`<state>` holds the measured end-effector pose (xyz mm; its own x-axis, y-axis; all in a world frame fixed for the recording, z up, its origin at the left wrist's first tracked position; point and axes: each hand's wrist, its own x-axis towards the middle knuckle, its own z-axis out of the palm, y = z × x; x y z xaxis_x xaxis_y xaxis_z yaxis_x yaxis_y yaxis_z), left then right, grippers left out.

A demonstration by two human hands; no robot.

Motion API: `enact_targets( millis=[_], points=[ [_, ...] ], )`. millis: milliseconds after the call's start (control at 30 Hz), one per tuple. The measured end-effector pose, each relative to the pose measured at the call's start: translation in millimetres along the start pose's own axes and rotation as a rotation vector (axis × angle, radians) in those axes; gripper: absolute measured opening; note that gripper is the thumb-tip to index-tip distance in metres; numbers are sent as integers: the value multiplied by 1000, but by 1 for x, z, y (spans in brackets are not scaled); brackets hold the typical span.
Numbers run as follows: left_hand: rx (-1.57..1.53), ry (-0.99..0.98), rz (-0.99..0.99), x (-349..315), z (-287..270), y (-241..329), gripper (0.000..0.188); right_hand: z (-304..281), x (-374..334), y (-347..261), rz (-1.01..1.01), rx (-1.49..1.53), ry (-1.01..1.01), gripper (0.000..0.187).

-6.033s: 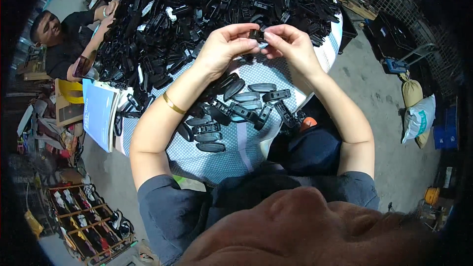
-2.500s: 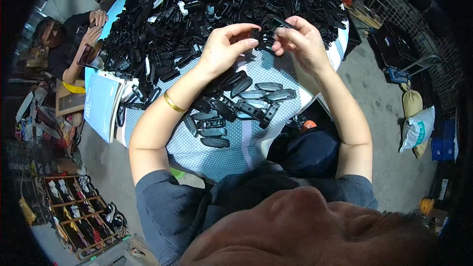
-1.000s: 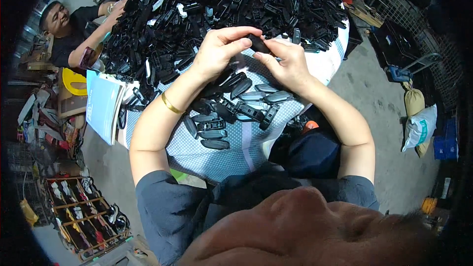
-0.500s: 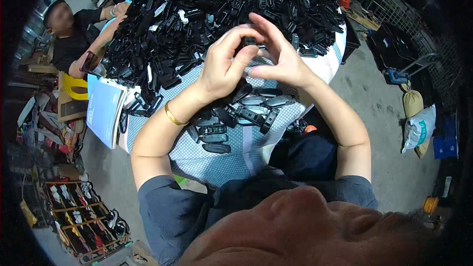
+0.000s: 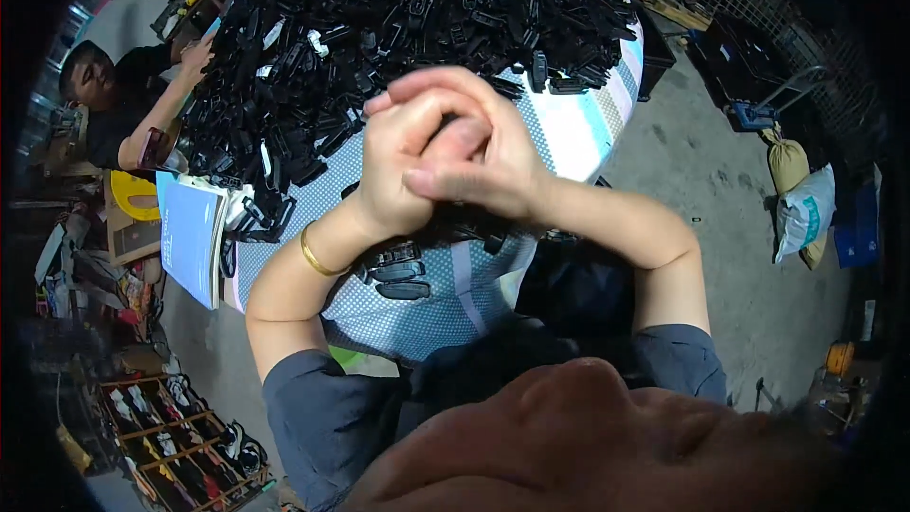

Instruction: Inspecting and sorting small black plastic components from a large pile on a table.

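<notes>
Both my hands are pressed together above the near side of the table. My left hand (image 5: 387, 169) is closed, its thumb bent inward. My right hand (image 5: 510, 154) wraps over it, fingers across the top and thumb across the front. Whatever lies between them is hidden. A large heap of small black, elongated plastic parts (image 5: 417, 5) covers the far part of the table. Below my hands lies a smaller group of similar parts (image 5: 402, 290), partly covered by my hands and wrists. They rest on a dotted blue-white cloth (image 5: 408, 318).
A blue-covered book (image 5: 192, 242) lies at the table's left edge. Another person (image 5: 142, 100) reaches toward the heap from the left. A divided rack (image 5: 175, 436) stands on the floor at lower left. Sacks (image 5: 806, 213) and a black crate (image 5: 735, 66) are at the right.
My right hand has closed over my left; half a second ago they were apart, a black part at my left fingers. The view has shifted slightly, and the other person's arm has moved.
</notes>
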<state>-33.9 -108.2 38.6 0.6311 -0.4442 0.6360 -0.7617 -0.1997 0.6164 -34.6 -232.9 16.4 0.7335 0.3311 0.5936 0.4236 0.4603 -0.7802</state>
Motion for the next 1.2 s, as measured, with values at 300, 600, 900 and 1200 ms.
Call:
enact_targets(
  millis=[300,600,900,1200],
  points=[
    [216,-622,-26,-8,12,-39,35,-89,30,-6,432,-1328,-124,42],
    [316,-394,-126,4,2,-69,24,-88,-4,49,173,-1369,-238,41],
    [265,-335,-283,1,6,-105,31,-80,-1,55,178,-1069,-140,46],
    [-33,-287,-664,3,-2,-102,36,-72,-5,49,-189,-1252,-248,27]
  ],
)
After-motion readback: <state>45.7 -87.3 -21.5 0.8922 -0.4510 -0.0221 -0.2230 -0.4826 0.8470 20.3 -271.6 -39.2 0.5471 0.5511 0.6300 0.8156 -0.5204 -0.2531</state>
